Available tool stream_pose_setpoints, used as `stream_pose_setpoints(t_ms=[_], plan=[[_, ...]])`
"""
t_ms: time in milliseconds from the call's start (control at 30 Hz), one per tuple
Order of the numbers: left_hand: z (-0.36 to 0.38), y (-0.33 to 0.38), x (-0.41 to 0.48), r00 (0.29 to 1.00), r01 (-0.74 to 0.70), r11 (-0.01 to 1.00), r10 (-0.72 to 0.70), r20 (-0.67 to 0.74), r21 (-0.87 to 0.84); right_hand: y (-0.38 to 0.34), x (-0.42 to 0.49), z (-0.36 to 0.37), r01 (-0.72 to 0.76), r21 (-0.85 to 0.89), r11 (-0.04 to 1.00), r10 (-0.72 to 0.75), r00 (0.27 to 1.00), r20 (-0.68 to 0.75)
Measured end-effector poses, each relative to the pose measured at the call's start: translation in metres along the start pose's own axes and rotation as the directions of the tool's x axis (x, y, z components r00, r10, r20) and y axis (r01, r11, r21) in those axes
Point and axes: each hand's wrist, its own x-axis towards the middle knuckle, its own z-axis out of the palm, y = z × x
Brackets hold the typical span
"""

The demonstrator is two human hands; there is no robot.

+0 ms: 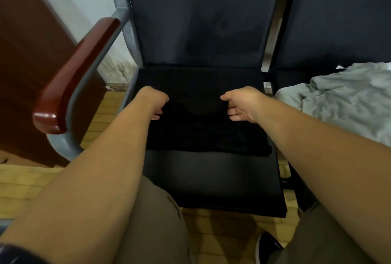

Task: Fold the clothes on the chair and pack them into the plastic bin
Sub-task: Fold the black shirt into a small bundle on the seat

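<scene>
A black garment point(203, 130) lies partly folded on the dark seat of the chair point(211, 179) in front of me. My left hand point(153, 102) pinches the garment's upper left edge with curled fingers. My right hand point(241, 103) pinches the upper right edge in the same way. The cloth sags in a curve between the two hands. A grey garment point(342, 102) lies crumpled on the neighbouring seat to the right. No plastic bin is in view.
The chair has a red-brown wooden armrest point(74, 77) on a grey metal frame at the left. A brown wooden panel point(27, 52) stands further left. Yellowish tiled floor point(21, 185) shows below. My knees fill the bottom edge.
</scene>
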Motion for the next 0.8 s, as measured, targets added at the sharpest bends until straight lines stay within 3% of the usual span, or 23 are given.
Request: stream_pose_setpoints(t_ms=[233,367,567,800], plan=[[0.005,0.015,0.008,0.997,-0.031,0.956,0.008,0.079,0.292,-0.001,0.006,-0.005,0.004,-0.315,0.949,0.018,0.998,0.067],[-0.002,0.009,0.008,0.989,-0.049,0.943,-0.001,0.148,0.329,-0.001,0.000,-0.004,0.022,-0.448,0.894,0.020,0.996,0.089],[-0.009,0.006,0.003,0.993,-0.053,0.988,0.035,0.116,0.149,-0.008,-0.001,-0.003,0.032,-0.402,0.915,-0.032,0.999,0.009],[-0.014,0.003,0.011,0.986,0.004,0.953,0.046,0.158,-0.303,-0.021,0.011,-0.013,0.078,-0.214,0.974,-0.090,0.995,-0.044]])
